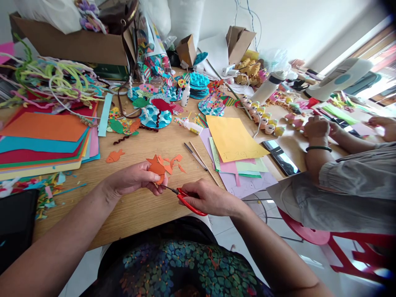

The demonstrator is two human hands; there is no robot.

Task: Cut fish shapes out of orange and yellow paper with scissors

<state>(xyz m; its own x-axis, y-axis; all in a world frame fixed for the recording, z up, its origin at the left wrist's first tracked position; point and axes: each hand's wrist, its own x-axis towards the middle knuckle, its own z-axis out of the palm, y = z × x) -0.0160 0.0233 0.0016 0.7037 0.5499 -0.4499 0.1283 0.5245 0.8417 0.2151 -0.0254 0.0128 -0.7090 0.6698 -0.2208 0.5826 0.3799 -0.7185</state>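
Scissors with red plastic handles (194, 209) gripped in right hand (210, 198), blades at the lower edge of an orange paper piece (156, 167). Left hand (131, 178) pinches that piece above the near edge of the wooden table (133, 220). Done: one orange paper fish (114, 156), flat, toward the table's left side; angular orange scraps (168, 166) lie beyond the held piece. Left, judged: the held piece's outline appears unfinished.

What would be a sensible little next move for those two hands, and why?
Probably a small snip along the edge of the orange paper: the left hand grips it, the right hand has the red scissors pointed at its lower edge, and orange scraps lie just beyond.
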